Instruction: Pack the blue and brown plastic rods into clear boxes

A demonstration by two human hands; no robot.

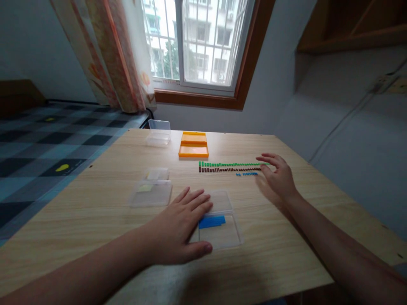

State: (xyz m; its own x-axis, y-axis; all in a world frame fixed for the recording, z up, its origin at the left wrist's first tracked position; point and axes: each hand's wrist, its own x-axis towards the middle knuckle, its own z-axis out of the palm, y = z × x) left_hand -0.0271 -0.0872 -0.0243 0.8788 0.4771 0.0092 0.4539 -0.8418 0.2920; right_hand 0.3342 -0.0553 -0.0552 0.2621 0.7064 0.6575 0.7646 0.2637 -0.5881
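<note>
My left hand (182, 222) is open, palm down, with fingers spread over the left side of an open clear plastic case (224, 235). Blue strips (212, 221) lie inside that case, partly hidden by the hand. At the right end of the small-piece rows is my right hand (278, 173), its thumb and fingertips drawn close together; anything between them is too small to make out. A long row of green pieces (219, 164) runs above a row of dark brown pieces (219, 170). Below them sits a short row of blue pieces (249, 174).
An open orange case (193, 155) stands near the table's far edge, beside an open clear box (159, 137). Another clear case (152, 199) with pale yellowish pieces lies on the left. A bed (63, 140) borders the wooden table (104, 212); a window is behind.
</note>
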